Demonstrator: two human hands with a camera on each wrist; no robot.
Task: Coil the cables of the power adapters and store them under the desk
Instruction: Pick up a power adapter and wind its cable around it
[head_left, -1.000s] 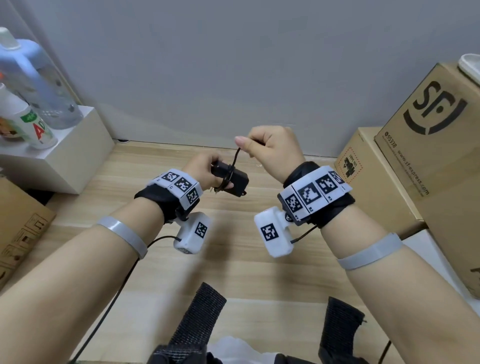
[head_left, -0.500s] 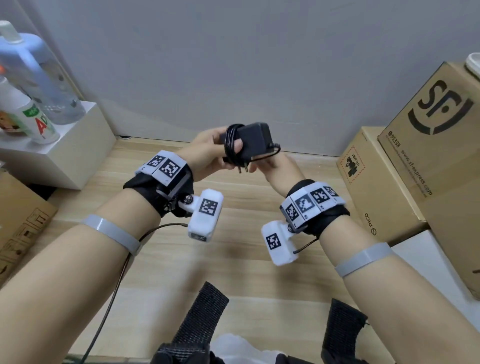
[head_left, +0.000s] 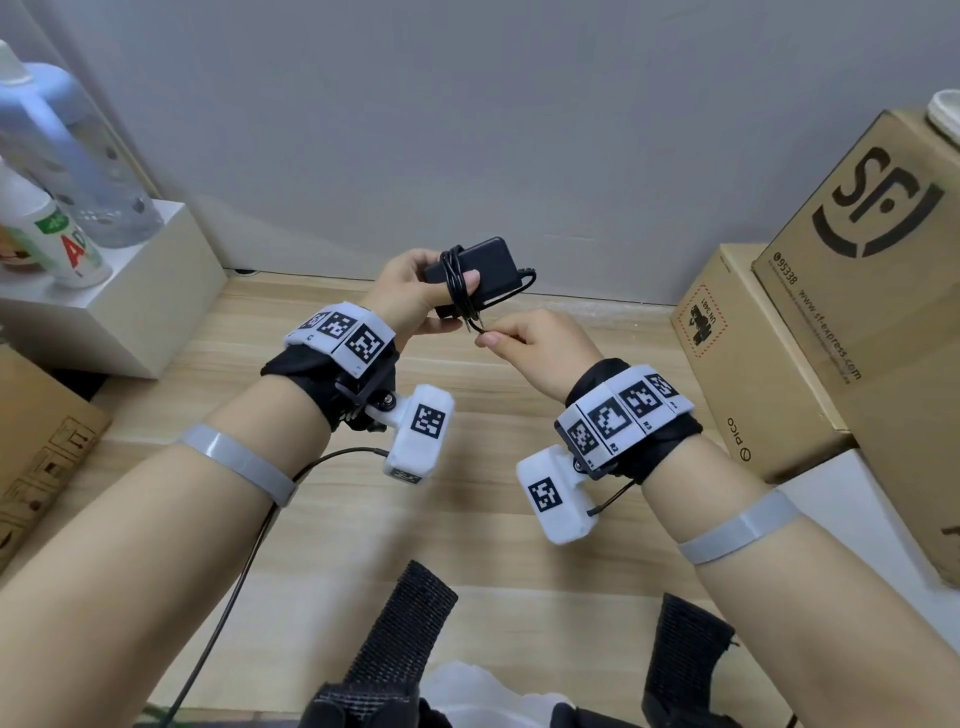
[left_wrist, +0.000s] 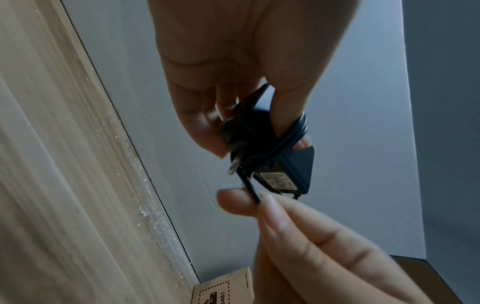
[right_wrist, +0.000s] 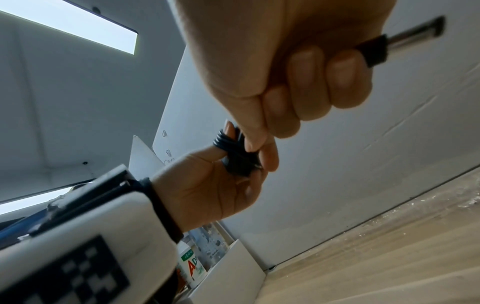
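Left hand (head_left: 415, 291) raised, fingers curled gripping, right hand (head_left: 535, 345) just below, apparently pinching

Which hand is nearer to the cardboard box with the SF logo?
The right hand. It pinches the cable end just below the adapter, on the side toward the SF box. The left hand grips the adapter farther from the box.

Storage corner: shipping cartons (head_left: 852, 291) and bottles (head_left: 78, 171) on wood floor (head_left: 322, 545).

"SF" on cardboard box (head_left: 878, 218)
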